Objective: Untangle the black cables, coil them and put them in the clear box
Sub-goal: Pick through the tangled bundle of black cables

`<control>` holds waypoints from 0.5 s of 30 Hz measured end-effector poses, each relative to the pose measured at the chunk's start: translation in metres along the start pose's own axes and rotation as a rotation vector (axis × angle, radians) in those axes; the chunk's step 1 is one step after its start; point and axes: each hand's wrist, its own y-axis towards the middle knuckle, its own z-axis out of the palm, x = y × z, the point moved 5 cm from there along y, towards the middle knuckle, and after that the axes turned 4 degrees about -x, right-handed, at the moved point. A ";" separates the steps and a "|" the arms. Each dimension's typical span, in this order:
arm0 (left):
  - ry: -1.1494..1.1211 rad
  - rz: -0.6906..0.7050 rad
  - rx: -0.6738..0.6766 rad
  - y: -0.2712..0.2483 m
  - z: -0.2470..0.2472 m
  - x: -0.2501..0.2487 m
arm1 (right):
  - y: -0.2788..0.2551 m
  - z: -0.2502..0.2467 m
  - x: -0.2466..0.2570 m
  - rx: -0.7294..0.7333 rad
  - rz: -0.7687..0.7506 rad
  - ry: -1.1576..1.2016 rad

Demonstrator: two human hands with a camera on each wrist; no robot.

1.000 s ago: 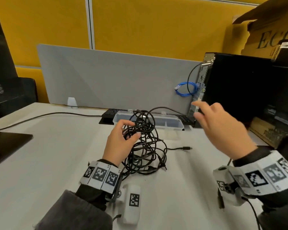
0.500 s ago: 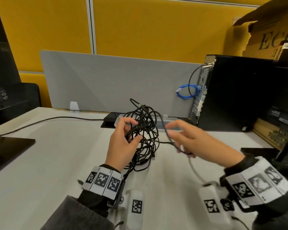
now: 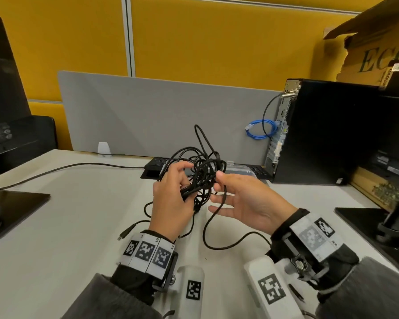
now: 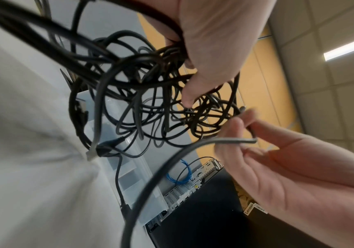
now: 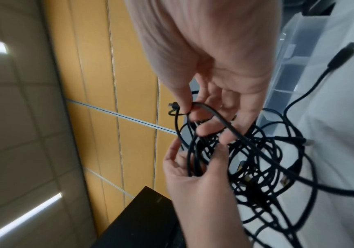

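Note:
A tangle of black cables (image 3: 203,171) hangs above the white desk (image 3: 67,226), gripped in my left hand (image 3: 187,180), whose fingers curl round a bundle of strands. My right hand (image 3: 217,181) pinches one strand at the tangle's right side between thumb and forefinger, as the right wrist view shows (image 5: 184,109). That strand loops down to the desk (image 3: 217,238). A plug end (image 3: 124,233) lies left of my left wrist. The clear box (image 3: 242,169) sits behind the tangle, partly hidden; it shows in the left wrist view (image 4: 129,176).
A black computer tower (image 3: 320,134) with a blue network cable (image 3: 260,130) stands at the right. A grey divider panel (image 3: 148,111) backs the desk. Monitor bases sit at the left (image 3: 9,203) and right (image 3: 378,226). Another black cable (image 3: 67,169) runs across the desk's left.
My left hand has lifted the tangle off the desk. My right hand came in from near the computer tower and took hold of one strand.

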 end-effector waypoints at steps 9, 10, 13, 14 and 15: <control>-0.573 -0.115 0.061 0.001 -0.008 -0.015 | 0.001 -0.029 0.000 0.048 -0.239 0.173; -0.613 -0.161 -0.051 0.005 -0.014 -0.010 | 0.002 -0.034 0.001 0.043 -0.276 0.189; -0.384 -0.338 -0.175 0.007 -0.022 0.010 | 0.000 -0.048 0.003 0.040 -0.333 0.161; -0.328 -0.416 -0.090 0.006 -0.016 0.017 | -0.001 -0.051 0.005 0.042 -0.345 0.155; -0.332 -0.491 0.028 0.003 -0.008 0.021 | -0.003 -0.052 0.007 0.048 -0.357 0.162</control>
